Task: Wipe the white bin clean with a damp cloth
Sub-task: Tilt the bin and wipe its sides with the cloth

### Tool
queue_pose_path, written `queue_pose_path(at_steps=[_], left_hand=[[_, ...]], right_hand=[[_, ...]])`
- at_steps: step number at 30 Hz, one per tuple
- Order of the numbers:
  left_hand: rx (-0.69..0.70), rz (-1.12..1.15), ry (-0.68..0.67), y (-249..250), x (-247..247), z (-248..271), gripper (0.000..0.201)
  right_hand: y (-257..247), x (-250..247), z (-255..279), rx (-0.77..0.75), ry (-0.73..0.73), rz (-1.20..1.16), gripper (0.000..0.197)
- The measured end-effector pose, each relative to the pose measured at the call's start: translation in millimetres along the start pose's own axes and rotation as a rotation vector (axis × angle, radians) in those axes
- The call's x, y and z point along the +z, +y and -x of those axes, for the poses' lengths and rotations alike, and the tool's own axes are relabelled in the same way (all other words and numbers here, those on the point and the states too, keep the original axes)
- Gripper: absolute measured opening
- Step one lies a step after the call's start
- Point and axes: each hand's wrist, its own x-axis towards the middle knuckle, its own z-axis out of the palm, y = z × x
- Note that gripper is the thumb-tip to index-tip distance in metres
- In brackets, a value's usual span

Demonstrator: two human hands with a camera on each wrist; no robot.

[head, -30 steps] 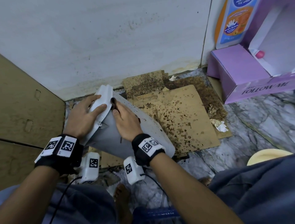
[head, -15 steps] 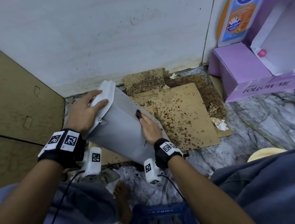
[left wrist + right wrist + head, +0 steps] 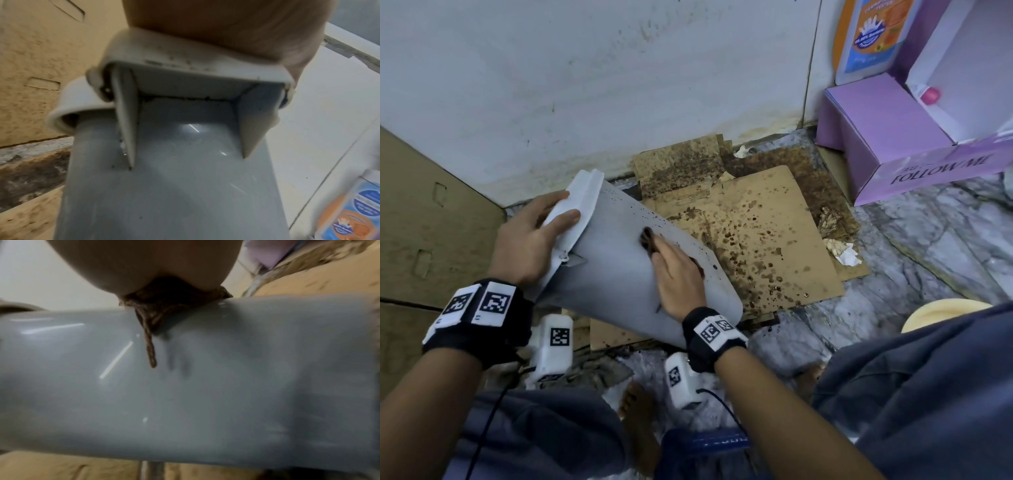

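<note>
With the left hand gripping the rim of the white bin, tilted over the stained cardboard, the right hand pressing the dark cloth flat-fingered should probably sweep firmly toward the speckled edge.

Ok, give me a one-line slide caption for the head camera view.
Left hand steadies the tilted white bin while the right hand presses a brown cloth against its side.
</note>
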Motion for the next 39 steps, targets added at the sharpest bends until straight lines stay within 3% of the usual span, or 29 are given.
queue_pose_path(at_steps=[5, 8, 10, 14, 17, 21, 26, 31, 35, 39], left_hand=[[-0.016, 0.087, 0.002, -14, -5, 1, 0.040], [-0.018, 0.107, 0.006, -16, -3, 2, 0.042], [-0.017, 0.090, 0.028, -16, -4, 0, 0.043], [-0.041, 0.049, 0.066, -17, -6, -7, 0.044], [-0.077, 0.050, 0.090, -19, -7, -11, 0.040], [-0.076, 0.106, 0.095, -27, -11, -8, 0.033], [-0.093, 0.171, 0.091, -39, -19, -7, 0.045], [-0.073, 0.195, 0.043, -35, -16, -5, 0.044], [-0.058, 0.170, 0.021, -31, -17, -1, 0.039], [-0.050, 0.106, -0.098, -23, -23, -2, 0.041]], right_hand=[[71, -23, 32, 0.287, -0.019, 0.058, 0.041], [74, -17, 28, 0.353, 0.047, 0.055, 0.041], [58, -10, 20, 0.309, 0.081, 0.030, 0.041], [-6, 10, 2, 0.079, 0.099, -0.097, 0.040], [-49, 32, -7, -0.060, 0.059, -0.044, 0.041], [-36, 39, -4, -0.164, -0.010, 0.147, 0.045], [35, 8, 16, 0.056, 0.039, 0.271, 0.047], [89, -19, 27, 0.280, 0.069, 0.218, 0.046], [71, -16, 25, 0.329, 0.076, 0.096, 0.035], [0, 3, 22, 0.152, -0.060, -0.118, 0.042]])
